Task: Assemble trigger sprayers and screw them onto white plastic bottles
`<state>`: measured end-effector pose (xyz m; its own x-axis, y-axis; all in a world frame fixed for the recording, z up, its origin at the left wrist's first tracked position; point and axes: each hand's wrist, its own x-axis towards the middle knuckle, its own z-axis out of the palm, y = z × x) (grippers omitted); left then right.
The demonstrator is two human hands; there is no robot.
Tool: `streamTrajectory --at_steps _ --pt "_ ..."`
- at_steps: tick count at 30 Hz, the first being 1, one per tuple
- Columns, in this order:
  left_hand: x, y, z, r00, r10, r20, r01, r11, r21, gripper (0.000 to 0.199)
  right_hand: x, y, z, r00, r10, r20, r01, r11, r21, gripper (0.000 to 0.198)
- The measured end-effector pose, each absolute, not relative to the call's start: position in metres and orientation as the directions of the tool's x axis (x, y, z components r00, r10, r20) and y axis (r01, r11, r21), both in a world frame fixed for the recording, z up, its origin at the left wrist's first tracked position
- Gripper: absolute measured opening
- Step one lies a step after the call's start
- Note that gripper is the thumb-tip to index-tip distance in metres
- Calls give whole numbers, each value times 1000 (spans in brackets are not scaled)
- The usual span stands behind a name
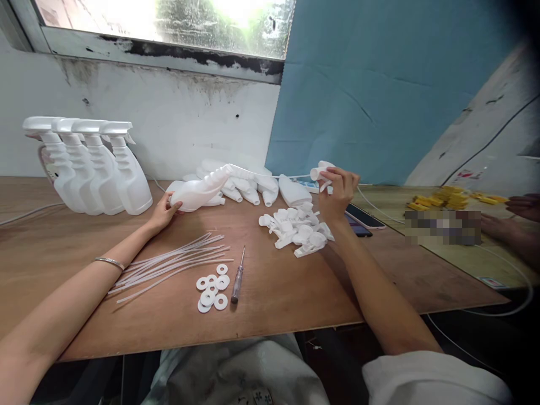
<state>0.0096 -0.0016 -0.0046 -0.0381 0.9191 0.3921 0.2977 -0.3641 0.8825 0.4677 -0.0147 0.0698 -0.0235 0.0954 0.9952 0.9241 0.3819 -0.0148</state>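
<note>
Grimy window (223, 22) up top, blue cloth sheet (363, 84) beside it, brown wooden tabletop (287, 292) below; red marking (469, 175) on the right wall, too small to read. On the neighbouring yellowish tabletop (447, 256), pixelation masks a patch, and a co-worker's hands (525, 207) are shadowy at the edge. Here the left hand (163, 211) grips the base of a tilted white plastic bottle (196, 194) above the brown surface; the right hand (341, 187) pinches a white plastic spray head (319, 172), its thin white tube (291, 177) running to the bottle's neck; whether inside, can't tell.
</note>
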Motion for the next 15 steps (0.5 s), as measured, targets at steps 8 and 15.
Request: streamTrajectory --at_steps 8,15 --pt "10 -2 -4 -35 919 392 301 -364 881 61 466 -18 73 -37 22 999 920 390 26 15" --pt "9 -2 -5 -32 919 392 309 -364 879 60 468 -18 75 -1 -12 1000 919 394 6 16"
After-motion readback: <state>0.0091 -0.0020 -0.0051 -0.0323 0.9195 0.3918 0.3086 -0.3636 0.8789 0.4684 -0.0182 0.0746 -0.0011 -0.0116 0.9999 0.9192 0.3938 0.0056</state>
